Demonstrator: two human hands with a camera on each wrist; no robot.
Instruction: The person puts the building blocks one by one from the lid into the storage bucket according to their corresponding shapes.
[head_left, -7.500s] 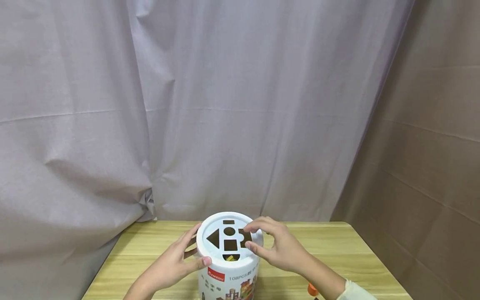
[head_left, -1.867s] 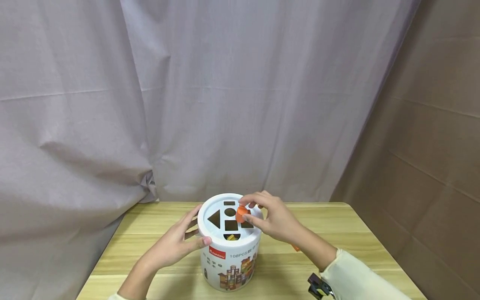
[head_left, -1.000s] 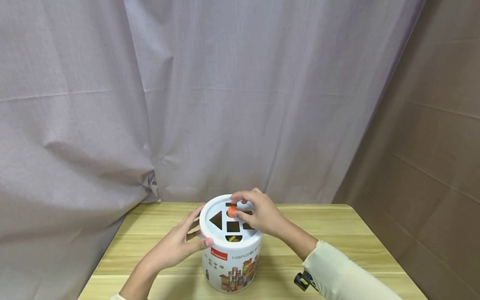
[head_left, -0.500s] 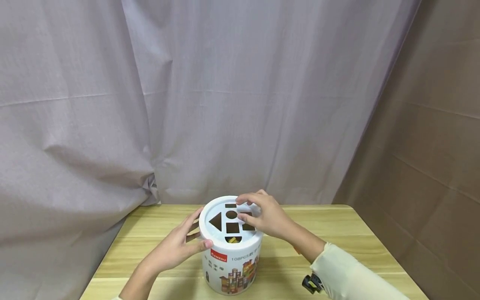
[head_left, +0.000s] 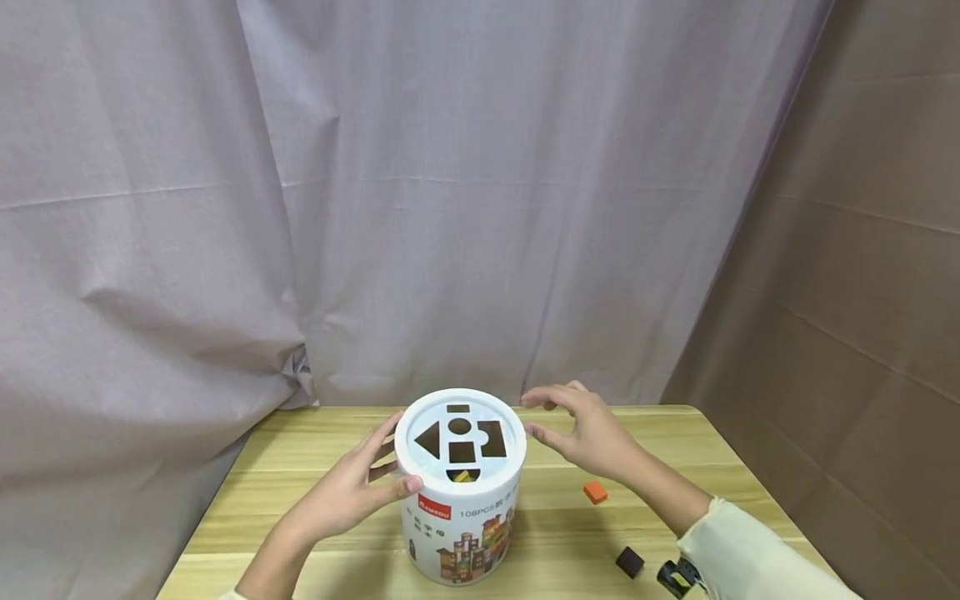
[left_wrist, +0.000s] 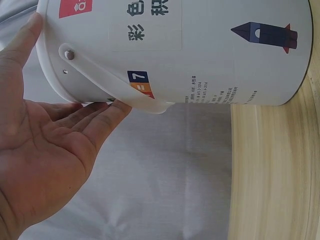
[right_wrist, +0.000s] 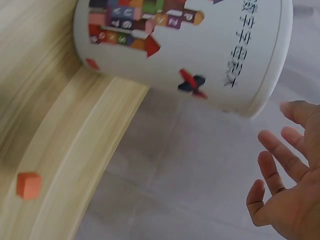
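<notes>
A white toy-block bucket [head_left: 459, 533] stands upright on the table, its white lid [head_left: 420, 477] cut with several shaped holes. Yellow shows through the front hole. My left hand [head_left: 352, 493] rests against the bucket's left side. Its thumb lies on the rim; the left wrist view shows its fairly straight fingers touching the side near the white handle [left_wrist: 100, 77]. To the right of the lid, my right hand [head_left: 588, 429] is in the air with loosely bent fingers and holds nothing. An orange block [head_left: 596, 492] lies below it on the table, with a dark block [head_left: 630, 562] nearer the front.
The wooden table [head_left: 277, 467] ends at a grey curtain [head_left: 450, 250] behind, with a brown curtain [head_left: 840, 317] along the right. A small black device [head_left: 677, 577] sits at my right sleeve.
An orange round block pinched over the circular hole a second ago has gone from view. My right hand has since moved right, off the lid. My left hand has stayed on the bucket.
</notes>
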